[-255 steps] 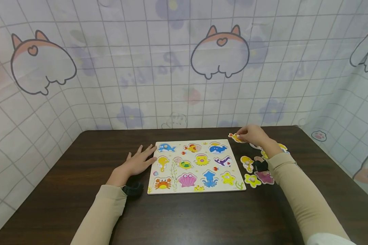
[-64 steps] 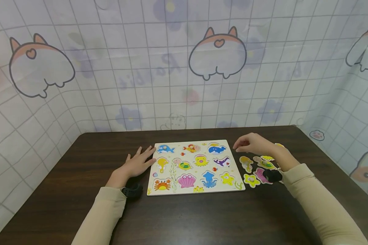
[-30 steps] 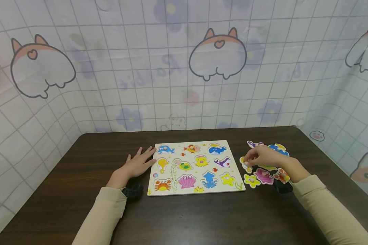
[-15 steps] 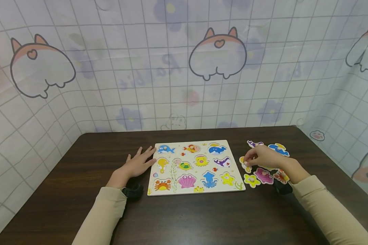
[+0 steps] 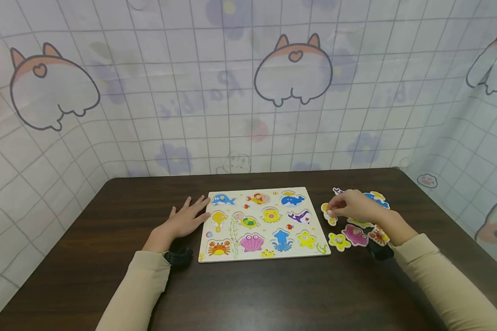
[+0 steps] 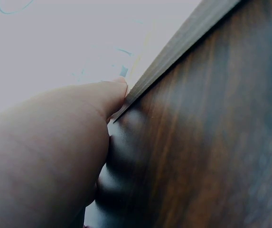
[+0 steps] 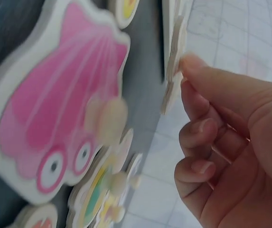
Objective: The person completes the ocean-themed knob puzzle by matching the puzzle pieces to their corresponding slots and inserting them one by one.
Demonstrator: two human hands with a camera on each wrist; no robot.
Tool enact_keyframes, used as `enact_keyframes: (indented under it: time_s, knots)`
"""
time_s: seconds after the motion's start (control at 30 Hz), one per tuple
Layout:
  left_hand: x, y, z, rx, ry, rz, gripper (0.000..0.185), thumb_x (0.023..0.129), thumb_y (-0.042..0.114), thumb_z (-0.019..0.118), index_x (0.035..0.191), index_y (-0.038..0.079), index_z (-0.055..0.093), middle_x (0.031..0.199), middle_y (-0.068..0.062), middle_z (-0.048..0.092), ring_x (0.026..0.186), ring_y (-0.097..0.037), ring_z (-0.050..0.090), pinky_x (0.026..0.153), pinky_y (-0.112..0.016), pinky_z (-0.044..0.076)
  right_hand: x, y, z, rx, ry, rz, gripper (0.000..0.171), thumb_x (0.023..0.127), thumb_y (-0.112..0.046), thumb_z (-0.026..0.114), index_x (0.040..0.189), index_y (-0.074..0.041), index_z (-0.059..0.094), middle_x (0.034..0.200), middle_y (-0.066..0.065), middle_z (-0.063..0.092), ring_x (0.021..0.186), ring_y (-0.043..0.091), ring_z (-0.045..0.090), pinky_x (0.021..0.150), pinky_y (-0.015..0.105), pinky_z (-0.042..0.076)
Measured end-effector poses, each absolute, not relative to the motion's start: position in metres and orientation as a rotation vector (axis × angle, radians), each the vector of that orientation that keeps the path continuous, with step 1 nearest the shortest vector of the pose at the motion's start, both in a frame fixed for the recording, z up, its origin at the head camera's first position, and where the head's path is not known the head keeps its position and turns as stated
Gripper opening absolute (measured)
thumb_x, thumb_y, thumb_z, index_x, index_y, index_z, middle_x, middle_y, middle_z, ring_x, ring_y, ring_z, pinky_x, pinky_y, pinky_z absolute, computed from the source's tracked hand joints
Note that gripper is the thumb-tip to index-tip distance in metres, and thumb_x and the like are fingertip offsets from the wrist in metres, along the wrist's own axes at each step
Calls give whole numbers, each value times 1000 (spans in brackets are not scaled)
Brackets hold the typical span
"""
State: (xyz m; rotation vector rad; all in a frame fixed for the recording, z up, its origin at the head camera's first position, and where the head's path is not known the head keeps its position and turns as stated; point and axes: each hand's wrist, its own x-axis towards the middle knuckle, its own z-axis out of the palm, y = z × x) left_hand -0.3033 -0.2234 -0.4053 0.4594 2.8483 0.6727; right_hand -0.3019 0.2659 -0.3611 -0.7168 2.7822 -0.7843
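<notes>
A pale wooden puzzle board with printed sea animals lies mid-table. My left hand is flat with fingers spread, fingertips at the board's left edge; in the left wrist view the thumb meets that edge. To the right of the board, my right hand pinches a yellow seahorse puzzle piece between thumb and fingers. The right wrist view has this piece edge-on, above the table, its face hidden. Knobbed pieces sit in the board: a blue dolphin and a red-yellow fish.
Below and around my right hand lie loose pieces: a yellow starfish, a pink shell, a crab, a turtle, a blue whale and a partly covered purple whale. A patterned white cloth hangs behind the table.
The fish piece held earlier now sits in the board. My right hand returned to the loose pieces, took the seahorse and moved it slightly up and left. The left hand stayed still.
</notes>
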Motion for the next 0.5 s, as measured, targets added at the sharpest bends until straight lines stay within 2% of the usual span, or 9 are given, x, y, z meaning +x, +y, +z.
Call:
enact_keyframes:
  time_s: [0.23,0.4,0.5]
  knots:
    - [-303,-222,-405,458,2849,665,66,110,44,44,165,15,23,170,-16,13,154,-46,-3,111,-77,-6,-299,256,-358,-726,2831,-784,14,97,-11,72,106,-2,77,84,-3,71,69,16,55,62,33,45]
    - [-303,-222,-405,449,2858,659,65,110,43,44,165,15,23,170,-15,13,154,-46,-2,111,-77,-6,-295,243,-351,-757,2862,-779,14,97,-12,72,106,-2,77,82,-4,70,72,16,57,67,33,50]
    - [-303,-222,-405,450,2860,657,65,110,42,44,165,15,23,170,-15,13,154,-47,-2,111,-77,-6,-293,234,-347,-755,2864,-792,14,96,-11,73,106,-1,78,88,-2,73,76,17,60,71,34,54]
